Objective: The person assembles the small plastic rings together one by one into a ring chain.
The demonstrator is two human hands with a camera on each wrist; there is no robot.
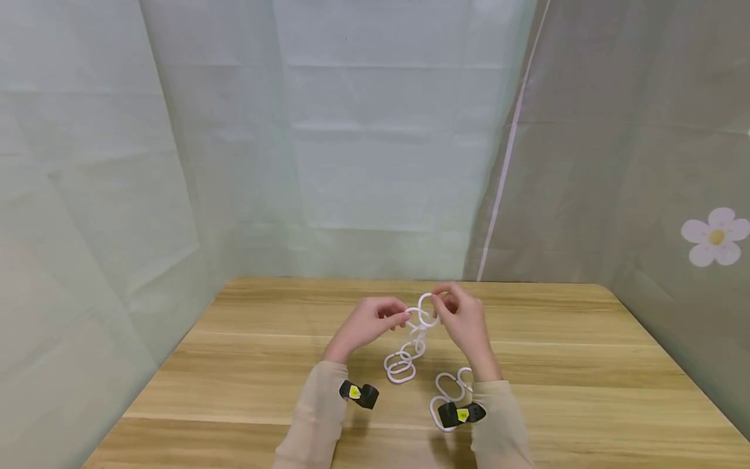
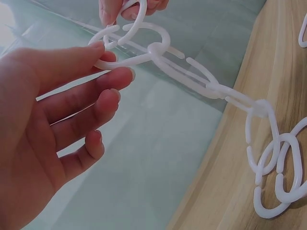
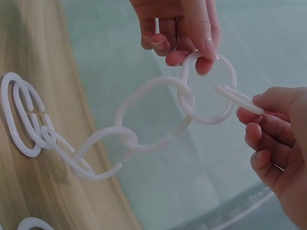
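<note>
A chain of white plastic rings is held up above the middle of the tabletop, its lower links resting on the wood. The top ring is pinched by the right hand; the neighbouring link is pinched by the left hand. Loose rings lie to the near right. The links are judged light, stiff and smooth, best pinched across the band, away from the open gap.

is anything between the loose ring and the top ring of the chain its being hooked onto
Nothing visible. The right hand pinches the loose ring and the left hand holds the chain's top ring; the two rings already touch, with only air around them. The spare rings lie apart on the table.
</note>
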